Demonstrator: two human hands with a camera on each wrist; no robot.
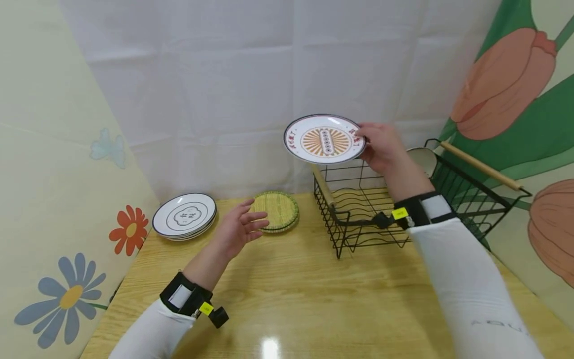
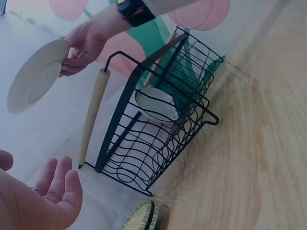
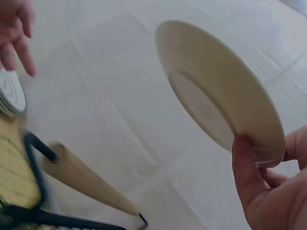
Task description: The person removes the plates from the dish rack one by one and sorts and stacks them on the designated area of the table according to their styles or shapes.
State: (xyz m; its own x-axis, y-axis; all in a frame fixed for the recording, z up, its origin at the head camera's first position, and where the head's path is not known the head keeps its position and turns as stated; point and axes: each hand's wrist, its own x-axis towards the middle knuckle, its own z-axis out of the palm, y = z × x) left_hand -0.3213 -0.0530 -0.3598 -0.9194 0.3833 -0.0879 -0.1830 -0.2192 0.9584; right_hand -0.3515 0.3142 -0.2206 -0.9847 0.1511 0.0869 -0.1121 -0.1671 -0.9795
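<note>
My right hand (image 1: 375, 145) pinches the right rim of a white plate with an orange sunburst pattern (image 1: 324, 139), holding it in the air above the left side of a black wire dish rack (image 1: 358, 219). From the right wrist view the plate's pale underside (image 3: 211, 96) shows, with my fingers (image 3: 249, 187) curled on its edge. In the left wrist view the same plate (image 2: 33, 76) hangs over the rack (image 2: 158, 129). My left hand (image 1: 239, 227) hovers open, palm up, above the table near the green woven plates (image 1: 278, 212), holding nothing.
A stack of white plates with a black print (image 1: 185, 216) sits at the table's far left. A white bowl (image 2: 156, 103) stands in the rack's right part. The rack has wooden handles (image 1: 480, 164). Cloth walls close in on the wooden table (image 1: 314, 299).
</note>
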